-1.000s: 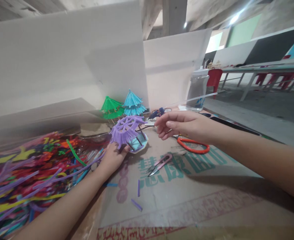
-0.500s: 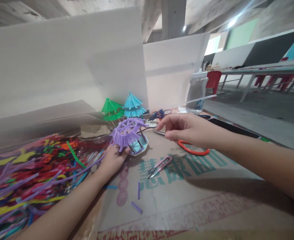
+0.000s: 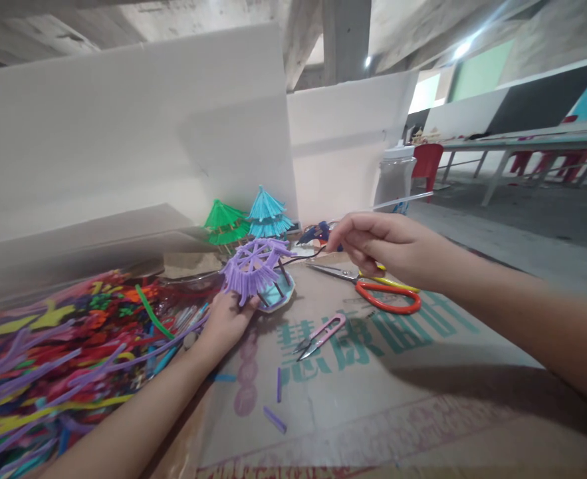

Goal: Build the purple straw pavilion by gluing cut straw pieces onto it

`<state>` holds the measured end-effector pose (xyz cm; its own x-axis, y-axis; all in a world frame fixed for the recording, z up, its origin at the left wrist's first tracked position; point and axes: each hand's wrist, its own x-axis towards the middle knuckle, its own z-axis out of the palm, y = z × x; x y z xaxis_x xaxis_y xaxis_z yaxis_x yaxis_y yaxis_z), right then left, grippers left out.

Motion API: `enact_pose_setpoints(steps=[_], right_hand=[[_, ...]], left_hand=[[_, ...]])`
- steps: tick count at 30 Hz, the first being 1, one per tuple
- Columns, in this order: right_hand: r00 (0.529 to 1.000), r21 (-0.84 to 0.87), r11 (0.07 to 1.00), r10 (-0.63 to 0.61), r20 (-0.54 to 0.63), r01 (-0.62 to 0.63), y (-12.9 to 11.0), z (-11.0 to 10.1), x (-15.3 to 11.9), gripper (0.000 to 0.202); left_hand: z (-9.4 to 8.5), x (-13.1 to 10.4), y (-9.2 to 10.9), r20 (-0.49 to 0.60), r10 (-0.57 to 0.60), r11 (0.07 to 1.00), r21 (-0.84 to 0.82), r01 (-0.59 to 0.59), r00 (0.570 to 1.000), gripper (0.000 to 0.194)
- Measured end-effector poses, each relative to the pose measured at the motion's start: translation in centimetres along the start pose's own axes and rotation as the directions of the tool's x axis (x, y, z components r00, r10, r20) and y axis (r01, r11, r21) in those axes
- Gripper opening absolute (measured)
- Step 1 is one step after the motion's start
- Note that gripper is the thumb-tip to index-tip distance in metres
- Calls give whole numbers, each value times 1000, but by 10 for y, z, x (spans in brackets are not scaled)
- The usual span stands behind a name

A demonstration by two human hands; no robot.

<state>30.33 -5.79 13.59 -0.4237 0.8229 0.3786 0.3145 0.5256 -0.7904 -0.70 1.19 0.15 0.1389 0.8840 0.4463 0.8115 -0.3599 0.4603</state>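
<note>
My left hand (image 3: 228, 322) is closed on the lower left side of a small purple pipe-cleaner pavilion (image 3: 253, 263). The pavilion has a spoked, fringed roof, dark posts and a light-blue base. My right hand (image 3: 380, 241) hovers to its right, fingers bent and pinched together; whether anything is between the fingertips is hidden. A thin black cord (image 3: 306, 258) runs from behind the pavilion to near those fingertips. Just beyond is a dark blue glue gun (image 3: 316, 233). Scissors with red and yellow handles (image 3: 390, 299) lie below the right hand. Pink thread snips (image 3: 322, 336) rest nearer me.
Green (image 3: 223, 223) and blue pipe-cleaner roofed models (image 3: 268, 213) stand behind. Many coloured pipe cleaners (image 3: 68, 359) are heaped at left. Short purple pieces (image 3: 274, 419) lie on the printed cardboard (image 3: 363, 419). A clear plastic jar (image 3: 393, 179) stands by white panels (image 3: 348, 146).
My right hand has moved slightly right and up, away from the pavilion, uncovering more of the scissors. My left hand still holds the pavilion in nearly the same place.
</note>
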Motion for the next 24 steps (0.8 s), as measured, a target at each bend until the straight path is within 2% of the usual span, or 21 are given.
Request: enact_pose_setpoints(steps=[3, 8, 13, 17, 18, 22, 24], right_hand=[[1000, 23, 1000, -3, -28, 3, -7, 0, -4, 18], [992, -144, 989, -44, -116, 27, -19, 4, -9, 15], [999, -148, 988, -51, -13, 48, -31, -1, -16, 19], [986, -206, 965, -148, 78, 162, -48, -10, -25, 21], [982, -239, 953, -181, 52, 188, -50, -10, -28, 19], [943, -309, 925, -282, -176, 219, -49, -3, -32, 7], [933, -332, 910, -317, -169, 249, -44, 2, -31, 9]], left_hand=[[1, 0, -2, -10, -8, 1000, 8, 8, 1000, 21], [2, -2, -2, 0, 2, 1000, 14, -2, 1000, 24], [1, -2, 1, 5, -11, 995, 101, 11, 1000, 31], [0, -2, 2, -3, -15, 987, 163, 15, 1000, 35], [0, -2, 1, -3, -9, 987, 160, 9, 1000, 35], [1, -1, -1, 3, 28, 994, 104, -28, 1000, 31], [3, -1, -3, 7, 34, 997, 73, -35, 999, 27]])
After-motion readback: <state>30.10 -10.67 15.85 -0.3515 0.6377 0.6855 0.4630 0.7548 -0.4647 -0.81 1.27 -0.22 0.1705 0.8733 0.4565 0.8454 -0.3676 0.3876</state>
